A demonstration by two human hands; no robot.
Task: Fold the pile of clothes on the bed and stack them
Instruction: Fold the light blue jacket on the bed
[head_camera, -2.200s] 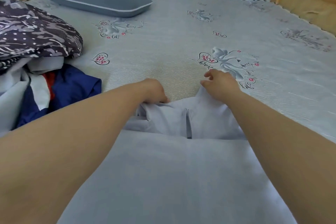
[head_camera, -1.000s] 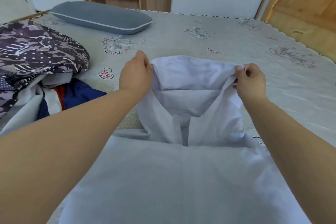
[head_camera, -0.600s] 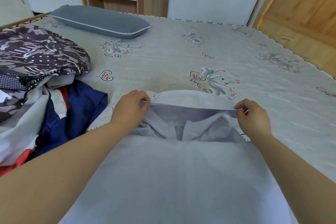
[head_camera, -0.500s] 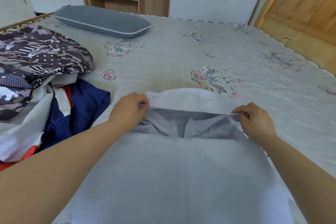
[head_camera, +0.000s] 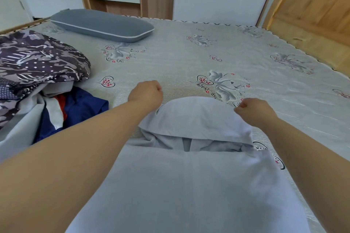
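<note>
Grey cloth covers the near part of the bed [head_camera: 189,58]: it is a pale grey hooded top [head_camera: 189,185], spread flat so it can be folded. Its hood [head_camera: 195,117] lies at the far end, at about 12 o'clock from the person, smoothed into a round flap over the neck opening. My guess is the hood is laid flat like this so the top folds without lumps. Both arms reach out over the top, one on each side of the hood. The left hand [head_camera: 145,93] is at the hood's left corner, at about 10 o'clock from it, with its fingers curled under like a fist. I cannot tell if its grip holds the cloth edge or just sits beside it. The right hand [head_camera: 253,110] is at the hood's right edge, at about 2 o'clock, fingers also curled, and it seems to pinch the hem, though the fingertips are hidden. The pile of clothes [head_camera: 37,85] waits at 9 o'clock, with a dark patterned piece on top and blue cloth below. A grey pillow [head_camera: 102,24] lies far off at 11 o'clock.
</note>
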